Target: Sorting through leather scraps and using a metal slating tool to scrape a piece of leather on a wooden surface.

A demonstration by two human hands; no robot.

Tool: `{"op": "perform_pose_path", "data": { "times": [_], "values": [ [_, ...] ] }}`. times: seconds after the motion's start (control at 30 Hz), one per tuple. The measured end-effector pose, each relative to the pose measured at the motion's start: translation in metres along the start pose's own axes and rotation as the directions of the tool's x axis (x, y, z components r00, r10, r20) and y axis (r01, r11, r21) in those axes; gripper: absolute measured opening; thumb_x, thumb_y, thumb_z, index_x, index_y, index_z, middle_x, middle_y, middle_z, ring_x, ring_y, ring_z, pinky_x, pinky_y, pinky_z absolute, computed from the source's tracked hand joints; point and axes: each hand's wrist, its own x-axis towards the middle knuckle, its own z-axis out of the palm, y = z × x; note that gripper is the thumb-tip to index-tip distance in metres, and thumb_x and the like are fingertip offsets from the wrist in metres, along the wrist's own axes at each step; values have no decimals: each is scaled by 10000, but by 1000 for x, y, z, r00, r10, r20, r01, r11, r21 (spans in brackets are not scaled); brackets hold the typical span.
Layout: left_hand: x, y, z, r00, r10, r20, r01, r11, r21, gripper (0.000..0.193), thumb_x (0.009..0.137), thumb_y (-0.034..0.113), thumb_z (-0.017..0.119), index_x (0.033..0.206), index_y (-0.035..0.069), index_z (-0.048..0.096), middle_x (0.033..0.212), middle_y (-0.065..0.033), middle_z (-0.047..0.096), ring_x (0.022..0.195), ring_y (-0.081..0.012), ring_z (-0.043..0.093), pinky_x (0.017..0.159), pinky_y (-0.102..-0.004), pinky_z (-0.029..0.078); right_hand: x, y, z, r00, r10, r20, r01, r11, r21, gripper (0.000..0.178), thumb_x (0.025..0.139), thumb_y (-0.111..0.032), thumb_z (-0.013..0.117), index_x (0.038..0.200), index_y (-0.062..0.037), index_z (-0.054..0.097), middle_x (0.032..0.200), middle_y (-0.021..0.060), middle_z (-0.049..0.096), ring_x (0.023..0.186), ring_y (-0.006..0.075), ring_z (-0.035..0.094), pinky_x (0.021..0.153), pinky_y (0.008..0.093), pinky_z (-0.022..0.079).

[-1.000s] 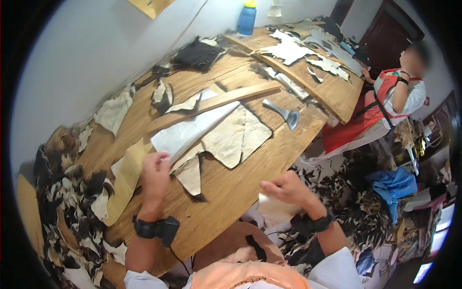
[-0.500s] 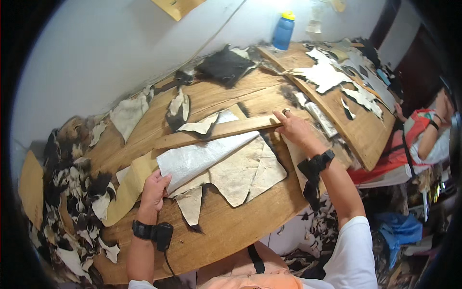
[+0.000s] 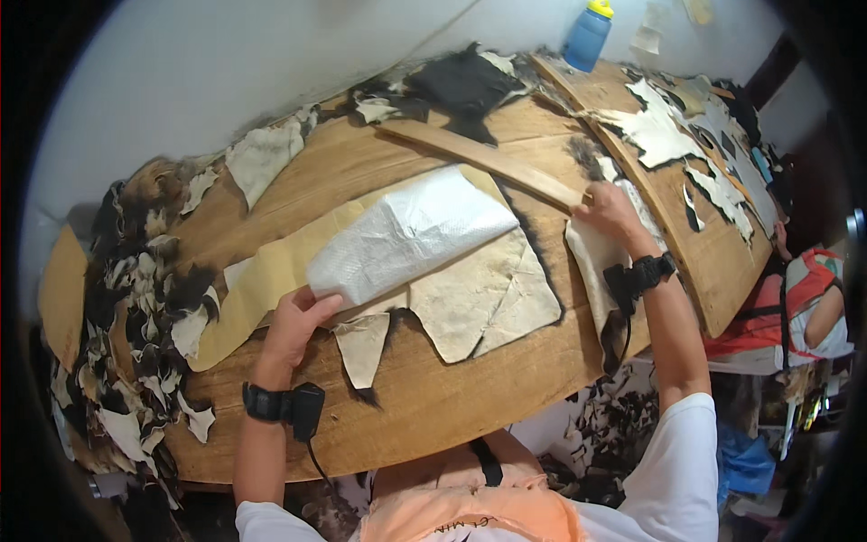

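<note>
My left hand (image 3: 302,323) pinches the near left corner of a folded silvery-white sheet (image 3: 411,237), thumb on top. Beneath that sheet lie a tan card pattern (image 3: 237,312) and pale hide pieces (image 3: 488,312) with dark fur showing along their edges. My right hand (image 3: 610,215) is closed around the near end of a long wooden strip (image 3: 479,159), which slants away to the back left, off the sheet. A narrow pale hide piece (image 3: 591,275) lies just below my right hand.
Black-and-white fur scraps (image 3: 144,361) heap along the table's left side. A dark fur piece (image 3: 465,86) lies by the wall. On a raised board (image 3: 646,194) at the right are white hide cut-outs, with a blue bottle (image 3: 587,38) behind. Another person (image 3: 808,312) is at far right.
My right hand has gone from pressing the wooden strip across the sheet to gripping its end, and the strip has swung back off the sheet. My left hand stays at the sheet's corner.
</note>
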Motion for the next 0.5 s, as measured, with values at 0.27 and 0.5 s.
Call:
{"op": "perform_pose_path", "data": {
  "times": [0.27,0.5],
  "values": [
    [-37,5,5,754,395,524,-652,360,667,345,581,1,682,884,163,704,1034,-30,622,1043,-283,495,862,-350,436,-121,-53,-62,977,47,-209,41,916,400,198,778,-266,616,831,-77,641,720,156,623,670,293,614,612,343,481],
    [-28,-13,11,701,402,589,-705,264,658,317,579,18,690,842,191,709,1062,-24,608,1065,-305,472,889,-364,423,-150,-154,-12,964,-215,158,158,937,312,423,731,-143,500,1152,-129,534,714,172,619,716,337,600,639,430,469]
  ]
}}
